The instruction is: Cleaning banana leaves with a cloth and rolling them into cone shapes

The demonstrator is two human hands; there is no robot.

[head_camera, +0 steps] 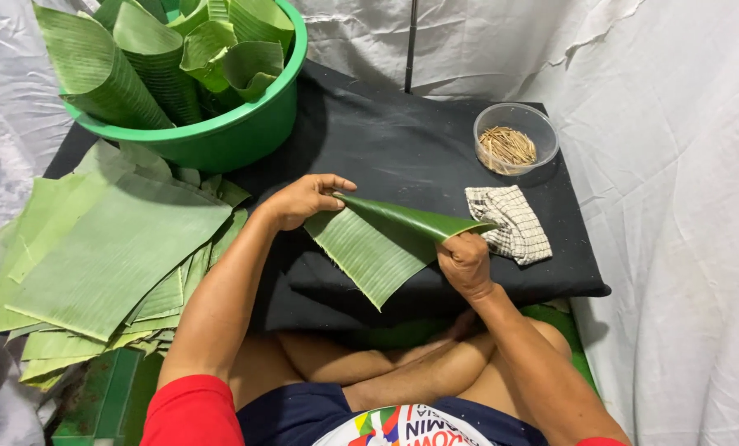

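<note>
now folding a banana leaf over the black mat

your left hand (303, 201) pinches the upper left edge of the banana leaf piece (374, 248), fingers closed on it. your right hand (466, 263) grips the folded right tip, fingers curled shut. the leaf sits mid-mat on the black cloth (402, 140), near the checked rag (511, 223). a green tub (246, 132) of rolled leaves stands upper left, a bowl of sticks (514, 138) upper right, flat leaves (105, 256) stacked left.

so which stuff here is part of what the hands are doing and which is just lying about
In hand:
- banana leaf piece, folded between left hand and right hand
- stack of flat leaves
- green basin holding rolled leaves
- clear bowl of small sticks

Lying about:
- checked cloth
- black mat
- white sheet
</note>
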